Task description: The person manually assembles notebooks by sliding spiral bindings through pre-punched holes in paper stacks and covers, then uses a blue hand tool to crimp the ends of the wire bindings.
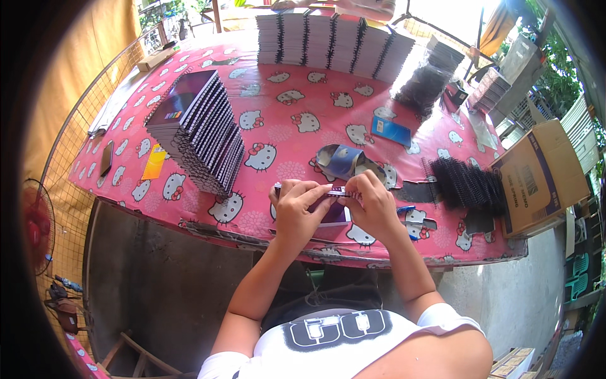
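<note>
A purple-covered notebook (336, 216) is held near the table's front edge, its punched or coil-bound edge turned up toward me. My left hand (299, 211) grips the left part of that edge, thumb and fingers closed round it. At the right end of the same edge, my right hand (376, 205) pinches with thumb and fingertips; whether a separate coil is between them is too small to make out. Just beyond the hands lies a curved piece with a blue picture (341, 159). A blue pen (405, 208) rests beside my right hand.
A tall stack of spiral notebooks (205, 136) stands on the left, by a yellow booklet (154, 162) and a phone (106, 158). More bound stacks (331, 41) line the far edge. Black spiral coils (467, 187) lie beside a cardboard box (536, 177) at right. A blue booklet (391, 130) lies farther back.
</note>
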A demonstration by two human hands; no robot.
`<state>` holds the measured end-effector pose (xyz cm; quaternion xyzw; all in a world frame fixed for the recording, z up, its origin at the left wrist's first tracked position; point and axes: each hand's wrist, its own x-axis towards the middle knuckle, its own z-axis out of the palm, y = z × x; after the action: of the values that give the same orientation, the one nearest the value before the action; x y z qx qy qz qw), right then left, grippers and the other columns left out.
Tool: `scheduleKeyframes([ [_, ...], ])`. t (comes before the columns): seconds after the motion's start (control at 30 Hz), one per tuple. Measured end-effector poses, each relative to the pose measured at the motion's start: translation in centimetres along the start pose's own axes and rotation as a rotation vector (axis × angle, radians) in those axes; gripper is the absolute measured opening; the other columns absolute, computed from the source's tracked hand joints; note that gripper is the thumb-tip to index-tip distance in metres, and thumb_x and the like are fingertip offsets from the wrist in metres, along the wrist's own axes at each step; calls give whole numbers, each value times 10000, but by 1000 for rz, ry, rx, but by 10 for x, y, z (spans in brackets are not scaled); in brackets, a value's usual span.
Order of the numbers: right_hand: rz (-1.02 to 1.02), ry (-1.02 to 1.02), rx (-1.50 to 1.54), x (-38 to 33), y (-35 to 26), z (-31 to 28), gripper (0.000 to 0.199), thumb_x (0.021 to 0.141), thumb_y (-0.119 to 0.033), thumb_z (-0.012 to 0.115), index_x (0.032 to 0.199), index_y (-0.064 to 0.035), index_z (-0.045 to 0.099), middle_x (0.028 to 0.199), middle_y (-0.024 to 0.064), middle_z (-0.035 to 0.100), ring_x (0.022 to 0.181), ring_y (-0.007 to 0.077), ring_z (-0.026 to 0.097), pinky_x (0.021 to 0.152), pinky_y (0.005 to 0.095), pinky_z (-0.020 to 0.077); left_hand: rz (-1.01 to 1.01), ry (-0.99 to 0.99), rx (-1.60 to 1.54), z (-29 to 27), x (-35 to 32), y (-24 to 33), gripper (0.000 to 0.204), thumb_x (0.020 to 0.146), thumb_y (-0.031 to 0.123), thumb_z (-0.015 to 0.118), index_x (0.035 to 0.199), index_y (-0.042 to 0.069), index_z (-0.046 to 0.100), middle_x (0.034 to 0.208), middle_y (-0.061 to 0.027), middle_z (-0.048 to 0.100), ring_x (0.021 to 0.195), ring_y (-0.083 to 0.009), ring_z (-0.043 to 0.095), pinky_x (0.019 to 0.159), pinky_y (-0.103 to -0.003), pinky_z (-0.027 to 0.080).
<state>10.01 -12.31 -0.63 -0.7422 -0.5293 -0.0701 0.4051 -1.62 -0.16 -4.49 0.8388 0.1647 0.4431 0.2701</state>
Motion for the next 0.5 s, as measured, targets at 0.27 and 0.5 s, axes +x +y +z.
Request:
scheduleKeyframes([
  [0.27,-153,-52,-91,1,11,-1,176,765,-99,725,898,-36,626,777,82,585,623,240,586,561,350,468,17,15,29,1,-2,2,242,665,201,799,898,162,747,840,43,649,863,-148,549,871,-372,302],
  [0.5,-108,-4,43,3,4,2,125,746,-23,711,799,-10,598,754,107,567,630,264,570,566,360,458,16,21,15,0,-2,2,243,676,205,790,910,157,745,839,44,650,855,-150,545,871,-370,301],
])
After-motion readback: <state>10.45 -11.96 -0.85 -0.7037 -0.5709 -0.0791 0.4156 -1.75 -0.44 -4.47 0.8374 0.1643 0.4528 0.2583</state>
